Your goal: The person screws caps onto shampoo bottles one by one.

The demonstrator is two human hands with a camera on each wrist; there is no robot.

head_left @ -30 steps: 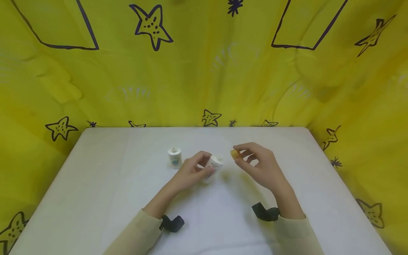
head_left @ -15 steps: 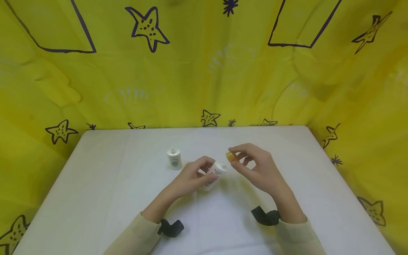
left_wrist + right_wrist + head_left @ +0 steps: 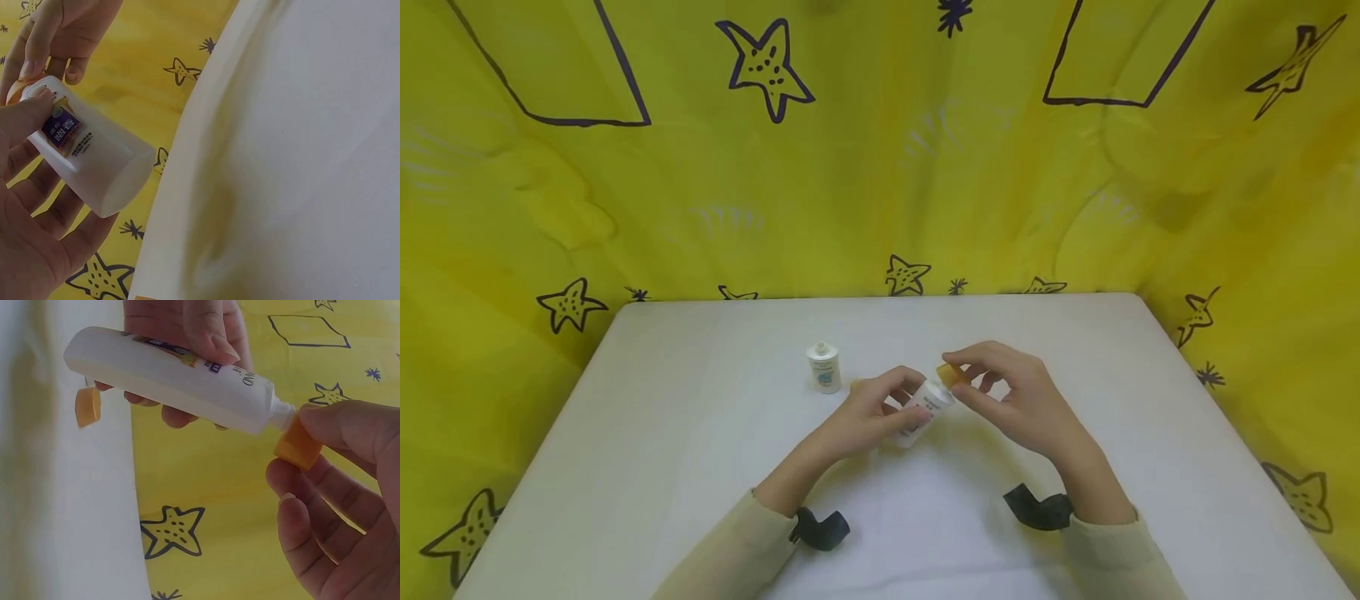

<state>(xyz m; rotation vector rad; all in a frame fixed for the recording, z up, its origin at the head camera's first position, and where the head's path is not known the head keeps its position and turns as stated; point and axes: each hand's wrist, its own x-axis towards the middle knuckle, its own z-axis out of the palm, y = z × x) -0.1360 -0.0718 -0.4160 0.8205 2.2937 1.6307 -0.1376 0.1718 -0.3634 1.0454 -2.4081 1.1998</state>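
Observation:
My left hand point(image 3: 872, 417) grips a white bottle point(image 3: 169, 378) around its flat body, tilted with its neck towards the right hand. A purple label with small print shows on the bottle in the left wrist view. My right hand point(image 3: 1015, 396) pinches an orange cap point(image 3: 299, 447) between thumb and fingers. That cap is right at the bottle's white neck, at an angle to it; whether it touches the neck is unclear. To the left, a second white bottle point(image 3: 824, 371) stands upright with its nozzle bare. Another orange cap point(image 3: 87, 406) lies on the table, mostly hidden behind the left hand in the head view.
A white-covered table point(image 3: 700, 450) spreads beneath both hands. Its far edge meets a yellow curtain point(image 3: 850, 183) with drawn stars, which also runs along the sides. Black wrist mounts point(image 3: 822, 531) sit at both cuffs.
The left hand's bottle has tipped further to the right and come closer to the right hand. The gap between its neck and the pinched cap has closed. The standing bottle stays put.

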